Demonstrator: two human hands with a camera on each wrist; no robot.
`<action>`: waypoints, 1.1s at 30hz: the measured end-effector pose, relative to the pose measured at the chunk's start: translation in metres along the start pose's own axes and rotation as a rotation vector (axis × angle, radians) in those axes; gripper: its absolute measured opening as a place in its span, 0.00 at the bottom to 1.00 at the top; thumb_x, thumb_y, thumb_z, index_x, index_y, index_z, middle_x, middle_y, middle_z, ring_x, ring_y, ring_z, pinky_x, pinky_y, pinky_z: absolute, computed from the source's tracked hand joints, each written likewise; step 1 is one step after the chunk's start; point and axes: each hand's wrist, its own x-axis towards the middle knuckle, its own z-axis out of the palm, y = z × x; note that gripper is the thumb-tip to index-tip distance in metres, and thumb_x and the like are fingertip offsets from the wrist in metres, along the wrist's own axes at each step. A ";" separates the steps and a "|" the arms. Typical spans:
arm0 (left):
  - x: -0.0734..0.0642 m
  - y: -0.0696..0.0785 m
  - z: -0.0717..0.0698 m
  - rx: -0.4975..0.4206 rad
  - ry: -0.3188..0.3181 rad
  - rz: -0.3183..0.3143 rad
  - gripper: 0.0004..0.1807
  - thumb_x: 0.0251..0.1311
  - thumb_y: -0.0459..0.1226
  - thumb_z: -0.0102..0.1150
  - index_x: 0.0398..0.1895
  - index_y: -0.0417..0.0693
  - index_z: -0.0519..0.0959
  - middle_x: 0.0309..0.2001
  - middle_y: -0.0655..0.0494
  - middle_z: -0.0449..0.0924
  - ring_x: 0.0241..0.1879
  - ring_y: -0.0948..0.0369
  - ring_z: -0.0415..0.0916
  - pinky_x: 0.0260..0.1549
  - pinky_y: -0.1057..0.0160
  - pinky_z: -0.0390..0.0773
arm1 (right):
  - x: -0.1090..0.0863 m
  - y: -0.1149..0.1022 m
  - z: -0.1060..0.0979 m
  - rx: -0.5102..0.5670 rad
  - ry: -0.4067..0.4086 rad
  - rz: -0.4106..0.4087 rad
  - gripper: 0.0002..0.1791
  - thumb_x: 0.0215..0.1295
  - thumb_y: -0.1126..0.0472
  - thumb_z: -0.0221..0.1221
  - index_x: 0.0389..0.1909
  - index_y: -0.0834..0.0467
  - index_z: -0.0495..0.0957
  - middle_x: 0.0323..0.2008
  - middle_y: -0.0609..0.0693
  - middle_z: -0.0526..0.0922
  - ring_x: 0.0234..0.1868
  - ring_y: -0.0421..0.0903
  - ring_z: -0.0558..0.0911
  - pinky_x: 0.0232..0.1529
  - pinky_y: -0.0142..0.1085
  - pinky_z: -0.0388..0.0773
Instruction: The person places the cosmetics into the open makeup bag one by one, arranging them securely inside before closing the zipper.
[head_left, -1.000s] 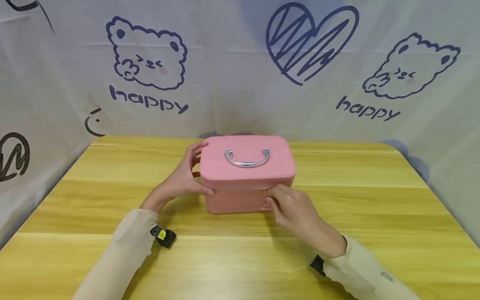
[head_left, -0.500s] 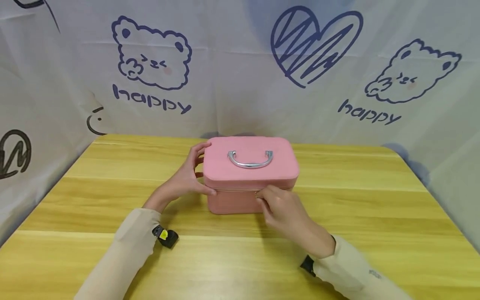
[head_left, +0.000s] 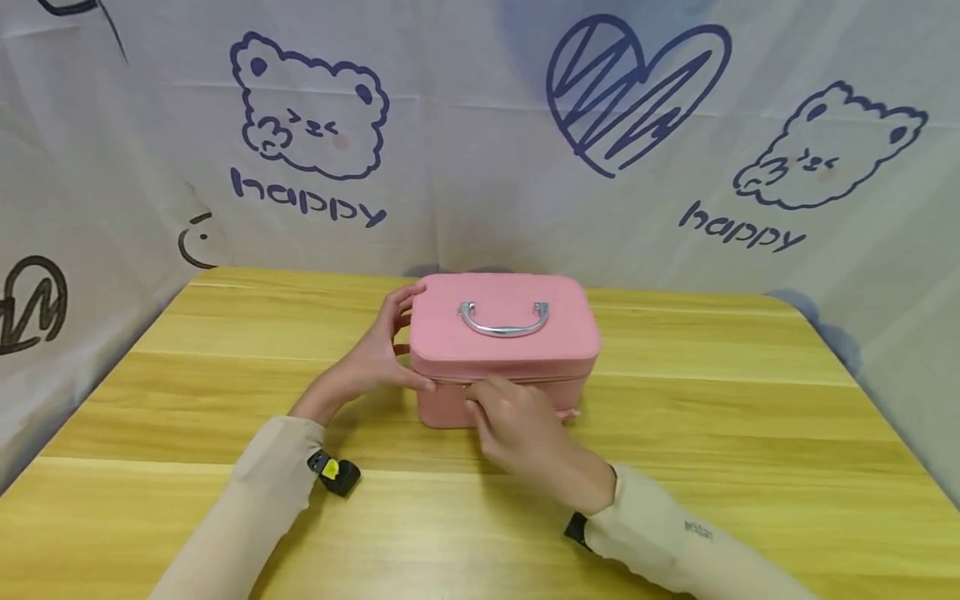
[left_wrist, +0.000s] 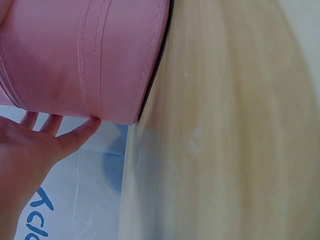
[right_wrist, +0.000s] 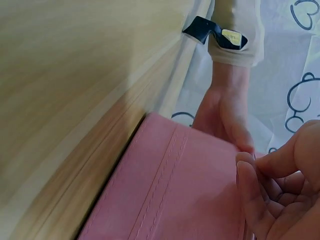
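A pink vanity case point(head_left: 495, 404) with stitched seams stands on the wooden table, lid down. Its silver handle point(head_left: 504, 331) lies on top. My left hand point(head_left: 378, 354) grips the case's left end, thumb at the front corner and fingers spread toward the back. In the left wrist view, those fingertips touch the pink side wall. At the front, left of centre, my right hand point(head_left: 517, 421) pinches the small zipper pull point(head_left: 467, 388) between thumb and forefinger. The zipper point(head_left: 551, 379) runs just beneath the lid, and my right hand covers part of it.
The wooden table point(head_left: 735, 433) extends on both sides of the case and in front of it. Close behind the case hangs a white cloth point(head_left: 465, 183) with bear, heart and "happy" drawings. A small pink piece point(head_left: 567, 414) shows low at the case's right front.
My right hand has slid left along the case front with the zipper pull, from near the right corner to left of centre. My left hand keeps its hold on the end.
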 end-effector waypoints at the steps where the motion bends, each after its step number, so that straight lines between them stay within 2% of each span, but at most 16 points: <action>1: 0.000 0.000 0.000 -0.001 0.000 0.002 0.68 0.32 0.50 0.82 0.74 0.53 0.44 0.73 0.43 0.44 0.69 0.43 0.49 0.59 0.39 0.62 | 0.002 -0.001 0.002 0.000 -0.001 0.000 0.03 0.56 0.72 0.63 0.32 0.65 0.79 0.28 0.53 0.81 0.28 0.48 0.82 0.29 0.38 0.79; 6: -0.002 0.000 -0.001 -0.002 0.003 0.000 0.68 0.31 0.55 0.80 0.74 0.54 0.44 0.73 0.44 0.44 0.69 0.44 0.49 0.59 0.39 0.62 | 0.008 -0.008 0.009 0.003 -0.004 0.016 0.03 0.57 0.71 0.63 0.32 0.65 0.80 0.29 0.52 0.82 0.28 0.47 0.82 0.29 0.38 0.79; 10: -0.004 -0.002 -0.001 -0.011 0.000 0.007 0.68 0.32 0.55 0.80 0.74 0.54 0.44 0.73 0.45 0.45 0.69 0.43 0.49 0.59 0.39 0.62 | 0.005 -0.007 0.011 0.040 0.005 0.003 0.03 0.58 0.71 0.62 0.33 0.65 0.80 0.29 0.52 0.81 0.30 0.47 0.82 0.31 0.38 0.79; 14: -0.005 -0.001 -0.004 -0.056 -0.045 0.001 0.67 0.36 0.56 0.78 0.75 0.56 0.43 0.74 0.46 0.44 0.69 0.44 0.48 0.61 0.39 0.60 | -0.006 0.001 0.011 0.073 0.068 -0.037 0.04 0.56 0.73 0.63 0.32 0.65 0.80 0.29 0.52 0.81 0.28 0.45 0.80 0.28 0.35 0.78; 18: -0.007 0.003 -0.011 -0.046 -0.066 0.009 0.59 0.46 0.60 0.69 0.75 0.51 0.47 0.73 0.43 0.47 0.69 0.43 0.50 0.62 0.38 0.57 | -0.019 0.012 0.006 0.093 0.146 -0.048 0.06 0.52 0.75 0.64 0.31 0.66 0.80 0.27 0.51 0.80 0.24 0.42 0.76 0.24 0.30 0.74; 20: -0.009 0.007 -0.014 0.008 -0.040 0.018 0.50 0.53 0.57 0.65 0.72 0.46 0.52 0.72 0.42 0.51 0.69 0.44 0.53 0.62 0.39 0.57 | -0.024 0.016 0.001 0.095 0.163 -0.044 0.07 0.51 0.76 0.64 0.30 0.65 0.80 0.27 0.51 0.80 0.23 0.40 0.74 0.22 0.29 0.72; 22: -0.011 0.012 -0.014 0.074 0.004 0.023 0.40 0.59 0.48 0.65 0.68 0.42 0.58 0.69 0.41 0.57 0.68 0.45 0.56 0.62 0.41 0.58 | -0.027 0.020 -0.003 0.093 0.158 -0.028 0.06 0.51 0.75 0.64 0.30 0.65 0.80 0.28 0.50 0.80 0.23 0.39 0.74 0.22 0.29 0.71; 25: -0.015 0.020 -0.008 0.151 0.089 0.031 0.30 0.57 0.32 0.66 0.61 0.38 0.65 0.63 0.42 0.65 0.65 0.46 0.62 0.62 0.46 0.63 | -0.031 0.025 -0.009 0.081 0.131 -0.003 0.06 0.52 0.75 0.65 0.31 0.64 0.81 0.29 0.49 0.81 0.24 0.39 0.73 0.23 0.30 0.70; 27: -0.017 0.025 0.000 0.192 0.149 0.044 0.28 0.53 0.28 0.68 0.57 0.36 0.67 0.60 0.41 0.69 0.61 0.47 0.66 0.59 0.48 0.67 | -0.035 0.029 -0.013 0.071 0.117 0.009 0.06 0.53 0.74 0.65 0.32 0.63 0.81 0.29 0.48 0.81 0.25 0.39 0.73 0.25 0.32 0.70; 29: -0.018 0.028 0.011 0.232 0.198 0.054 0.28 0.52 0.28 0.69 0.55 0.35 0.67 0.57 0.41 0.71 0.57 0.47 0.70 0.56 0.51 0.72 | -0.040 0.034 -0.017 0.063 0.112 0.012 0.07 0.52 0.75 0.65 0.32 0.63 0.81 0.29 0.47 0.80 0.25 0.39 0.72 0.24 0.32 0.70; 33: -0.020 0.029 0.028 0.255 0.232 0.047 0.33 0.53 0.32 0.70 0.60 0.38 0.64 0.61 0.41 0.68 0.57 0.47 0.69 0.52 0.52 0.74 | -0.047 0.042 -0.021 0.058 0.109 0.007 0.10 0.50 0.76 0.66 0.32 0.61 0.80 0.26 0.45 0.77 0.23 0.37 0.72 0.22 0.30 0.71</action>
